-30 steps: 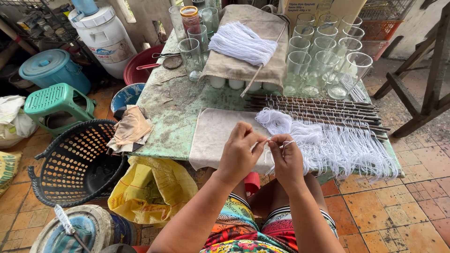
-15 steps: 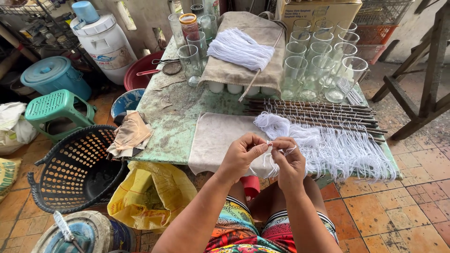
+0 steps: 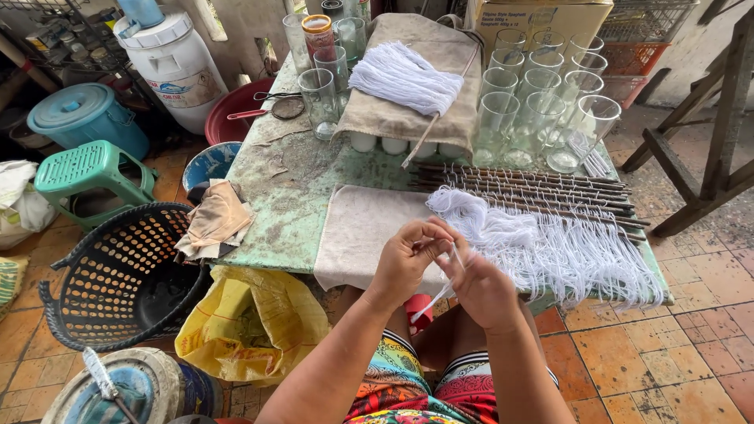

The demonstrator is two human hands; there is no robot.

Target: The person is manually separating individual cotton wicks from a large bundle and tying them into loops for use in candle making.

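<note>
My left hand and my right hand meet over the table's near edge, both pinching one short white string whose end hangs down between them. Just beyond my fingers lies a heap of cut white strings spread over dark metal rods. A beige cloth covers the table under my left hand. Farther back a bundle of white string rests on a folded tan cloth.
Empty drinking glasses crowd the back right of the worn green table, more at back left. On the floor to the left are a black basket, yellow bag, green stool, teal bucket and white drum.
My hands have drawn closer and slightly lower, the right rotating under the left, and the string end now dangles below them. The view shifted a little.
</note>
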